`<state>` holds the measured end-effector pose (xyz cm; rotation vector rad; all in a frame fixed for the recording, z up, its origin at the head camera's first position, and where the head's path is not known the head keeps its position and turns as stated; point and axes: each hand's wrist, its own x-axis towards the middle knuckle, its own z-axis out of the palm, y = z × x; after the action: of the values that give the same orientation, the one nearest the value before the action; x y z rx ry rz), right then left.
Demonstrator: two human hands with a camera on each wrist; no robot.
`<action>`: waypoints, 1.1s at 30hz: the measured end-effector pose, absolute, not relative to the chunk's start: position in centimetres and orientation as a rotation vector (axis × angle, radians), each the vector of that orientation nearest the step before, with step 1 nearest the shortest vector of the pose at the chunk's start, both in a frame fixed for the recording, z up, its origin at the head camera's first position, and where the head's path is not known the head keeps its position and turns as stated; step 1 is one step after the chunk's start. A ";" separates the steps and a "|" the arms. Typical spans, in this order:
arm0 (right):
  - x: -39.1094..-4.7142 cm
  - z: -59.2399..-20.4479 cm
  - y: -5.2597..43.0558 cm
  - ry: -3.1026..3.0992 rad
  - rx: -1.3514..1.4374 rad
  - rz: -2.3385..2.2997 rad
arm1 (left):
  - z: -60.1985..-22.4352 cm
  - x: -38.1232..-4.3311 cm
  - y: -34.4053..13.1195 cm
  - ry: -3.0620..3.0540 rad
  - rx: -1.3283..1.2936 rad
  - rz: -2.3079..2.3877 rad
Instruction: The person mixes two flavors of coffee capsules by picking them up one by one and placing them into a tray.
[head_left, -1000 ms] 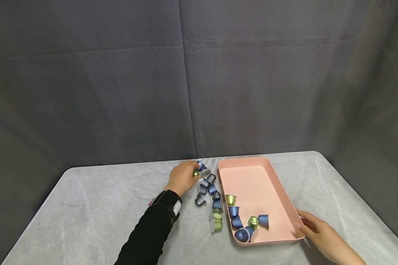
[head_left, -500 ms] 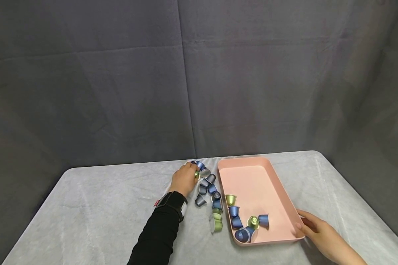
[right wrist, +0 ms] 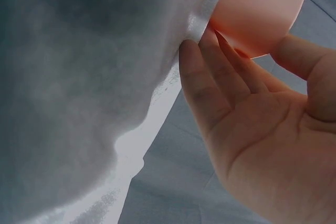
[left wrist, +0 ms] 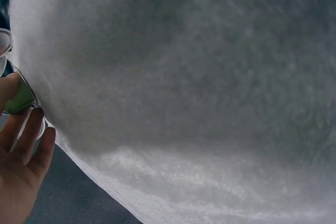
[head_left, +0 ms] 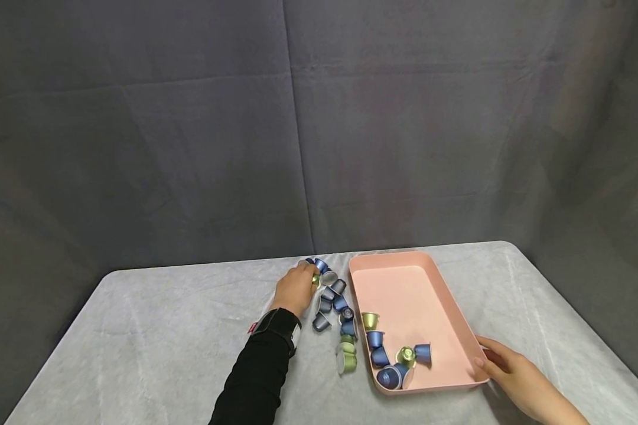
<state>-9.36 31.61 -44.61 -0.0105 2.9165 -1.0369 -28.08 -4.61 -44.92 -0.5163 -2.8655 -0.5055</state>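
Observation:
At the far end of a row of coffee capsules, my left hand [head_left: 293, 289] pinches a green coffee capsule [left wrist: 21, 99] between thumb and fingers; in the head view the fingers mostly cover it. Blue, grey and green capsules [head_left: 340, 303] lie in a loose strip to the right of that hand. My right hand [head_left: 516, 378] grips the near right corner of a pink tray [head_left: 414, 295], thumb on the rim and fingers against the outside. Inside the tray's near left part lie several capsules, such as a gold-green one [head_left: 370, 320] and a blue one [head_left: 422, 353].
A pale grey cloth covers the table [head_left: 165, 336], whose far edge runs just behind the capsules and the tray. Dark grey curtain [head_left: 191, 147] hangs behind. Two green capsules [head_left: 347, 354] lie close to the tray's left wall.
My left hand has shifted slightly right at the far capsules, and a dark blue one now shows beyond its fingers. The right hand and tray have stayed in place.

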 end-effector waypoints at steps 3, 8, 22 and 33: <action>-9.3 -44.7 31.6 2.920 -0.016 -1.058 | -45.0 -28.1 -4.6 -2.864 -0.512 -0.497; -9.2 -44.8 31.6 2.948 -0.031 -1.065 | -45.1 -28.2 -4.5 -2.863 -0.505 -0.503; -9.3 -44.7 31.5 2.916 -0.017 -1.121 | -44.7 -28.0 -4.8 -2.865 -0.521 -0.489; -9.2 -44.5 31.4 2.904 -0.003 -1.108 | -44.4 -27.6 -5.7 -2.733 -0.349 -0.732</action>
<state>-9.18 31.42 -44.55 -0.0033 2.9042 -1.1080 -27.64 -5.67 -44.37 -0.3488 -2.7329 -0.7322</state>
